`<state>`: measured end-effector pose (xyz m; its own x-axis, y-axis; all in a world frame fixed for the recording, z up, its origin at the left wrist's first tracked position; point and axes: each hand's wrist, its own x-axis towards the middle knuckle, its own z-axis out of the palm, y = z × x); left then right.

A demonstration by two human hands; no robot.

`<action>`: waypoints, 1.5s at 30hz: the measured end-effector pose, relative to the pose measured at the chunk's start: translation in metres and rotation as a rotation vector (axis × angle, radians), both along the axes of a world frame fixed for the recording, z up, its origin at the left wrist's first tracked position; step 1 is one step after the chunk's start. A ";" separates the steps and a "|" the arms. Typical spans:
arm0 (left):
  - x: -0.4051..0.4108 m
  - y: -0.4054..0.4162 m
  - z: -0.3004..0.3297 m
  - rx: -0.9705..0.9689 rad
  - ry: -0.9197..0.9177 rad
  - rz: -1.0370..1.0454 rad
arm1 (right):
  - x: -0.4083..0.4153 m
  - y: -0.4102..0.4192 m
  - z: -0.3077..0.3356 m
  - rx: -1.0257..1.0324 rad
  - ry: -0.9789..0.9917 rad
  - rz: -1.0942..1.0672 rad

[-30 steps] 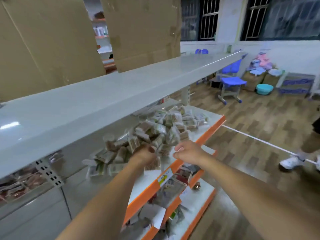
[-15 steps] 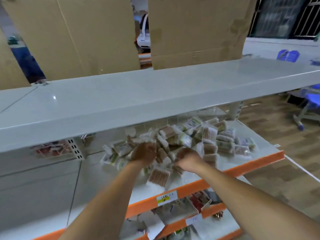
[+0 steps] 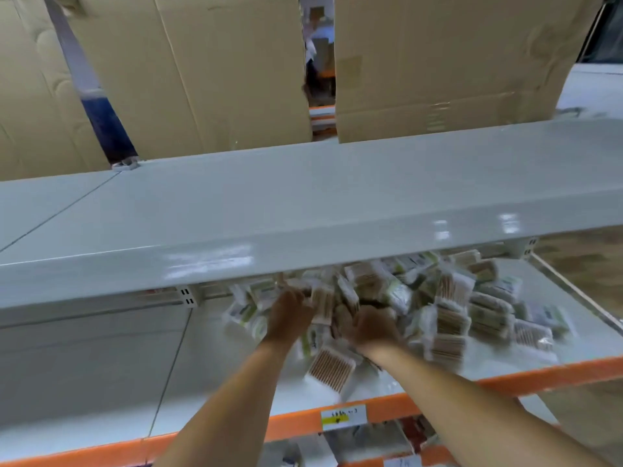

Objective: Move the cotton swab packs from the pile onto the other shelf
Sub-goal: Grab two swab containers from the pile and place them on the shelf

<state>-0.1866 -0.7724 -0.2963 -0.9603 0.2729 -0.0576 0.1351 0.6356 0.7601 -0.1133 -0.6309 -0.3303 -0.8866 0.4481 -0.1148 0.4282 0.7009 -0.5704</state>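
Cardboard sheets [image 3: 188, 72] back a grey upper shelf [image 3: 303, 197], bare of packs in view. Below it, white lower shelf [image 3: 505, 362], orange-edged: pile of cotton swab packs [image 3: 448, 305], clear wrappers, tan sticks, heaped and blurred; apparently almost all left to move. One pack [image 3: 332, 367] lies apart at the front. Left hand [image 3: 290, 315] and right hand [image 3: 372, 326] reach into the pile, knuckles up; fingers buried, grip cannot be told. Yellow price label [image 3: 343, 416].

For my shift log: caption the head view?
Both hands, left and right, dig into the cotton swab packs on the orange-edged shelf.
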 end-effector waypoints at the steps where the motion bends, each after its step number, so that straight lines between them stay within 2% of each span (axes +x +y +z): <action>1: -0.002 0.003 -0.002 0.007 0.014 -0.004 | -0.003 -0.002 -0.001 0.030 0.000 0.000; 5: -0.009 0.012 -0.010 0.049 0.004 0.032 | -0.009 -0.008 -0.007 0.296 0.003 0.039; 8: -0.013 0.016 -0.015 0.060 -0.020 0.031 | -0.013 -0.010 -0.011 0.413 0.009 0.060; 13: -0.017 0.013 -0.023 0.066 -0.093 -0.068 | -0.016 -0.004 -0.012 0.414 -0.019 0.044; 16: -0.021 0.007 -0.024 0.194 -0.190 -0.134 | -0.014 0.004 -0.006 0.275 -0.068 0.034; 19: -0.020 0.003 -0.024 0.198 -0.218 -0.209 | -0.008 0.014 0.004 -0.024 -0.027 -0.061; 21: -0.017 0.003 -0.024 0.213 -0.235 -0.259 | -0.007 0.022 0.011 -0.103 -0.021 -0.091; 26: -0.008 0.004 -0.016 0.312 -0.299 -0.126 | -0.004 0.036 0.016 -0.364 0.090 -0.194; 29: -0.006 0.001 -0.009 0.337 -0.277 -0.146 | -0.002 0.037 0.019 -0.501 0.182 -0.268; 33: -0.007 -0.009 -0.003 0.511 -0.382 -0.180 | 0.001 0.042 0.017 -0.637 0.256 -0.232; 36: -0.009 -0.021 0.000 0.676 -0.493 -0.117 | 0.004 0.047 0.015 -0.746 0.301 -0.200; 39: -0.014 -0.034 0.000 0.826 -0.561 -0.201 | 0.005 0.050 0.014 -0.903 0.283 -0.169; 42: -0.016 -0.048 0.004 0.860 -0.532 -0.133 | 0.006 0.049 0.018 -1.133 0.236 -0.135; 45: -0.017 -0.063 0.006 0.881 -0.547 -0.087 | 0.002 0.041 0.020 -1.321 0.291 -0.157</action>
